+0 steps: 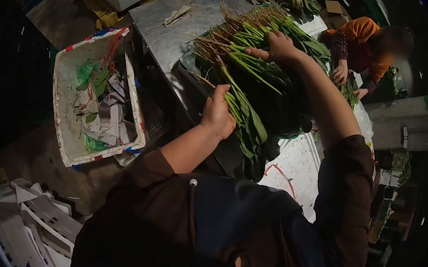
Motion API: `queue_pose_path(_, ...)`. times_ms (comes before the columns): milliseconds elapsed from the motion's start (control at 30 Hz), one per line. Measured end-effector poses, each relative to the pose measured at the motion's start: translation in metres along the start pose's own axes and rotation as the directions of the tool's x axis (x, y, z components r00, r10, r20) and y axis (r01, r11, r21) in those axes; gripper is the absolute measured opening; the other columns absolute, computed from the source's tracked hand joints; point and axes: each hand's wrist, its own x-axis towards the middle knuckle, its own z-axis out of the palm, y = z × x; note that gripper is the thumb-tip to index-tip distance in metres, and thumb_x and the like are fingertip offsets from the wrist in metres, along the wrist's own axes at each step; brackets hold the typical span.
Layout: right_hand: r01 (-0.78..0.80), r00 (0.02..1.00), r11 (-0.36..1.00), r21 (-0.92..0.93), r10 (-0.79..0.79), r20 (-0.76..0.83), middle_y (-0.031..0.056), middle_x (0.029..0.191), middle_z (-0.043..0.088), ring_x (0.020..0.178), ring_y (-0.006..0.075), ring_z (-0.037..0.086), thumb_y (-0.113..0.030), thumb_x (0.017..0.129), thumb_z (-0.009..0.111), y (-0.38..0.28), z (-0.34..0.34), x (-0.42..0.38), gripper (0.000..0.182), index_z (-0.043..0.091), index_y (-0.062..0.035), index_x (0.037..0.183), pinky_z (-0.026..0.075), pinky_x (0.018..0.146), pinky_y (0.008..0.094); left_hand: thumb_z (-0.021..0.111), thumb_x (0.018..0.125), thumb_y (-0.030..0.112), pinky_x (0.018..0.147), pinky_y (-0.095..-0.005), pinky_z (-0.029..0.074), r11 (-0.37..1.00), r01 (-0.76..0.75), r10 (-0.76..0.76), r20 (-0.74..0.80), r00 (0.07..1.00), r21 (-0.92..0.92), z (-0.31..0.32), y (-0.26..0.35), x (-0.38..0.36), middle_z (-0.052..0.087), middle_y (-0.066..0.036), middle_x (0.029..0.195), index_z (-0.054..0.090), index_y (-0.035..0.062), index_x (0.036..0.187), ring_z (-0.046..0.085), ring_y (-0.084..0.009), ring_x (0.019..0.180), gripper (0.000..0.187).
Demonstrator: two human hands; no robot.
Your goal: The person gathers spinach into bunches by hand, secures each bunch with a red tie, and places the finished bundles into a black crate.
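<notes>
head view | left hand (217, 113): grip closed around a small bunch of leafy greens (247, 122), roots up, leaves hanging past the metal surface (166, 29) edge | right hand (279, 47): fingers curled into the heap of greens (261, 34) on that surface, grasping stems | foam box (64, 97) of scraps at left | co-worker in orange (363, 39) beyond, handling greens.

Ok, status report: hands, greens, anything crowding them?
Left hand gripping a bunch of greens. Right hand on the greens pile. A co-worker close beside the pile.
</notes>
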Motion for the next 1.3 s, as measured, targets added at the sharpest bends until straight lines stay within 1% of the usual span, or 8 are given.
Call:
queue_pose_path(233, 0.05, 0.999, 0.994, 0.094, -0.051, 0.013, 0.0292, 0.105, 0.06, 0.099, 0.0397, 0.06, -0.077, 0.062, 0.062, -0.049, -0.016, -0.042, 0.107, 0.038, 0.0093, 0.12, 0.048, 0.085, 0.0421, 0.044, 0.086, 0.064, 0.099, -0.0462, 0.041, 1.0, 0.003, -0.003, 0.073, 0.997, -0.003, 0.014, 0.008, -0.004, 0.049, -0.008, 0.13, 0.037, 0.0137, 0.136, 0.049, -0.0242, 0.12, 0.071)
queue_pose_path(433, 0.163, 0.96, 0.966, 0.203, -0.202, 0.193, 0.0308, 0.107, 0.058, 0.1, 0.0396, 0.059, -0.075, 0.063, 0.063, -0.072, -0.035, -0.061, 0.1, 0.05, 0.0111, 0.112, 0.047, 0.086, 0.0422, 0.056, 0.076, 0.068, 0.103, -0.0459, 0.036, 0.985, 0.065, -0.061, -0.03, 0.998, 0.158, 0.0, 0.01, -0.014, 0.048, -0.007, 0.131, 0.035, 0.0145, 0.137, 0.045, -0.0227, 0.123, 0.084)
queue_pose_path(533, 0.212, 0.973, 0.962, 0.174, -0.225, 0.056, 0.034, 0.118, 0.05, 0.108, 0.0435, 0.053, -0.073, 0.065, 0.064, -0.077, -0.021, -0.074, 0.098, 0.049, 0.0093, 0.117, 0.045, 0.089, 0.0434, 0.064, 0.073, 0.064, 0.104, -0.0436, 0.037, 0.993, 0.068, -0.088, 0.233, 0.969, 0.092, -0.018, 0.011, -0.013, 0.048, -0.008, 0.13, 0.036, 0.0119, 0.136, 0.046, -0.0225, 0.123, 0.087)
queue_pose_path(667, 0.273, 0.943, 0.962, -0.009, -0.27, -0.195, 0.0334, 0.126, 0.043, 0.116, 0.0489, 0.043, -0.068, 0.065, 0.066, -0.081, -0.001, -0.094, 0.096, 0.046, 0.0055, 0.123, 0.041, 0.095, 0.0474, 0.072, 0.067, 0.06, 0.103, -0.0423, 0.038, 0.992, 0.087, -0.111, 0.291, 0.95, 0.095, -0.028, 0.013, -0.021, 0.048, -0.009, 0.131, 0.036, 0.0099, 0.136, 0.046, -0.0227, 0.122, 0.092)
queue_pose_path(800, 0.19, 0.982, 0.964, 0.185, -0.19, -0.022, 0.0289, 0.129, 0.044, 0.119, 0.0409, 0.045, -0.05, 0.069, 0.074, -0.093, -0.004, -0.119, 0.094, 0.032, 0.0047, 0.133, 0.039, 0.098, 0.0453, 0.076, 0.067, 0.052, 0.1, -0.0392, 0.041, 0.988, 0.138, -0.155, 0.302, 0.941, 0.076, -0.048, 0.009, -0.022, 0.05, -0.007, 0.128, 0.038, 0.0081, 0.135, 0.049, -0.0213, 0.118, 0.09)
queue_pose_path(1000, 0.128, 0.99, 0.989, 0.068, -0.123, -0.075, 0.0294, 0.134, 0.039, 0.122, 0.0442, 0.04, -0.055, 0.066, 0.074, -0.076, 0.005, -0.124, 0.103, 0.027, 0.0028, 0.137, 0.035, 0.102, 0.0448, 0.075, 0.07, 0.048, 0.097, -0.0385, 0.044, 0.984, 0.143, -0.164, 0.233, 0.959, 0.101, -0.067, 0.012, -0.011, 0.054, -0.006, 0.125, 0.043, 0.0074, 0.132, 0.051, -0.0196, 0.116, 0.081)
queue_pose_path(1167, 0.103, 0.992, 0.954, 0.282, -0.117, 0.035, 0.0285, 0.1, 0.061, 0.094, 0.0391, 0.061, -0.069, 0.059, 0.071, -0.067, 0.013, -0.098, 0.12, 0.024, 0.0144, 0.132, 0.049, 0.084, 0.04, 0.076, 0.071, 0.044, 0.096, -0.039, 0.046, 0.978, 0.204, -0.208, 0.317, 0.926, 0.045, -0.073, 0.017, -0.002, 0.054, -0.007, 0.124, 0.043, 0.0065, 0.132, 0.053, -0.0206, 0.114, 0.078)
queue_pose_path(1300, 0.063, 0.972, 0.925, 0.375, -0.142, 0.188, 0.0322, 0.112, 0.055, 0.106, 0.039, 0.057, -0.059, 0.063, 0.076, -0.079, 0.012, -0.096, 0.112, 0.028, 0.0166, 0.129, 0.044, 0.092, 0.0382, 0.069, 0.08, 0.036, 0.101, -0.0395, 0.042, 0.975, 0.22, -0.208, 0.336, 0.919, 0.0, -0.085, 0.02, 0.003, 0.047, -0.011, 0.134, 0.035, 0.0062, 0.138, 0.049, -0.0239, 0.12, 0.074)
